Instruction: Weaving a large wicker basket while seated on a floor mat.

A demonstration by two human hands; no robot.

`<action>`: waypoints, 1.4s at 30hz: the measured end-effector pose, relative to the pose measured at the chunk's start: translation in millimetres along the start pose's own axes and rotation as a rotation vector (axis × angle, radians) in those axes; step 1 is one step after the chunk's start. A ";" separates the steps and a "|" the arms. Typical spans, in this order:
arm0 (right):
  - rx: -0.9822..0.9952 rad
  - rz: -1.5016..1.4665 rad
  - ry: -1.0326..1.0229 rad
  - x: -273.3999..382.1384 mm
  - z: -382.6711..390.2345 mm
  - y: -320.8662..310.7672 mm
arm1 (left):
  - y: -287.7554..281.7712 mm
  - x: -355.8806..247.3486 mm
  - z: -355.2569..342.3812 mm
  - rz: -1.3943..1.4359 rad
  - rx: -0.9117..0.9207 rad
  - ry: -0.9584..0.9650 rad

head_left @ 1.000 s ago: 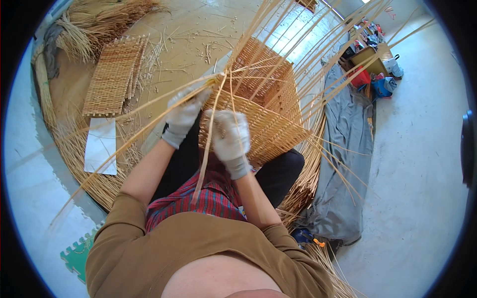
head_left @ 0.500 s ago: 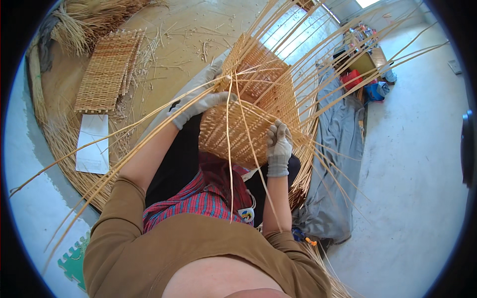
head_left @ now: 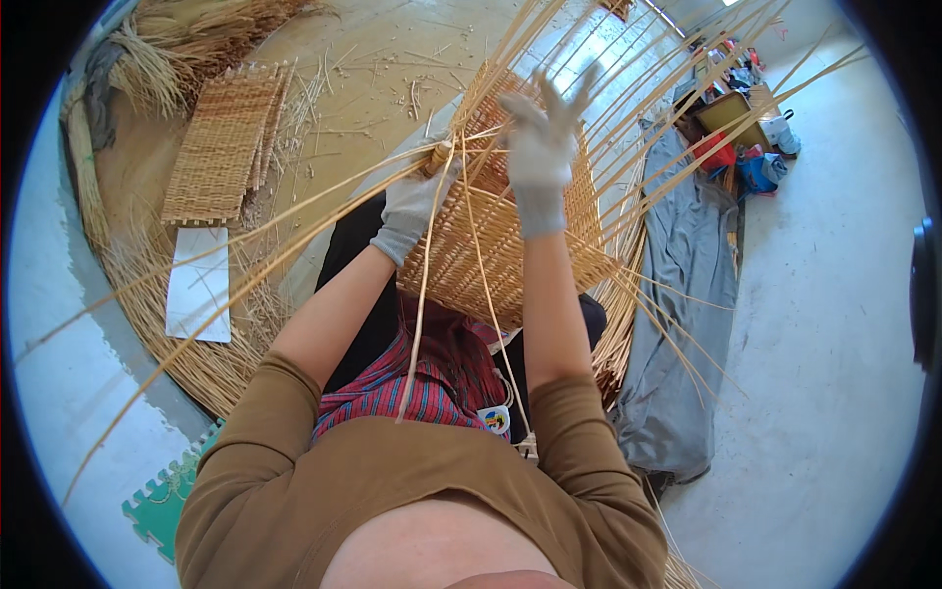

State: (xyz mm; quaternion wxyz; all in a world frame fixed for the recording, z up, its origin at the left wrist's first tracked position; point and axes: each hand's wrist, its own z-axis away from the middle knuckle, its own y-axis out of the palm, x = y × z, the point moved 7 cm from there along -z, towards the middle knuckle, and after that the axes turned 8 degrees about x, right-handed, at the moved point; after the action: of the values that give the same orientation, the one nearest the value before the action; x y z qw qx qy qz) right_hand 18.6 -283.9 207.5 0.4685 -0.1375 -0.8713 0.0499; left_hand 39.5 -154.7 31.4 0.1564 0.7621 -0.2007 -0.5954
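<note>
A half-woven wicker basket (head_left: 471, 270) rests tilted on my lap, its long pale rods (head_left: 628, 147) fanning out to the upper right. My left hand (head_left: 412, 204), in a pale work glove, is closed on the basket's left corner; its fingertips are partly hidden. Several rods stretch from that corner to the lower left, and two thinner strands (head_left: 478, 245) hang down across the basket's near side. Over the basket opening, my gloved right hand (head_left: 542, 147) is raised with its fingers spread. It is blurred by motion, and nothing shows in it.
Flat woven panels (head_left: 221, 142) lie at the left, beside a white sheet (head_left: 199, 285). Bundled rods (head_left: 186, 59) fill the far left. A grey cloth (head_left: 677, 324) lies along the right, with a red bag (head_left: 713, 147) and a blue bag (head_left: 756, 172) beyond it.
My right hand has let go of the basket's right edge and risen up and away over the opening, fingers spreading. My left hand has shifted slightly and still grips the corner.
</note>
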 end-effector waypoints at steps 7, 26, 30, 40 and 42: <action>-0.021 -0.028 0.087 -6.0 181.0 -37.5 | -2.1 -7.0 3.6 -0.313 -0.119 0.007; -0.261 -0.295 -0.068 -55.7 122.2 -141.6 | 84.2 -42.8 67.5 -1.655 0.502 0.387; -0.494 0.225 0.256 -82.6 182.1 -182.3 | 150.5 -46.1 76.9 -1.550 0.664 0.520; -0.007 0.235 0.456 -52.4 218.2 -248.3 | 182.5 -1.7 79.3 -1.738 0.725 0.413; -0.129 0.146 0.679 -5.0 281.0 -236.6 | 178.7 1.2 76.1 -1.736 0.770 0.281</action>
State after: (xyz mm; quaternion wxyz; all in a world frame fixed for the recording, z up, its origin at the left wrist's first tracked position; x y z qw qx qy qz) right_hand -257.6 -500.0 98.3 0.7169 -0.2377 -0.6551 -0.0204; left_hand -55.5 -310.8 97.3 -0.5778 0.7084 0.2724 -0.3000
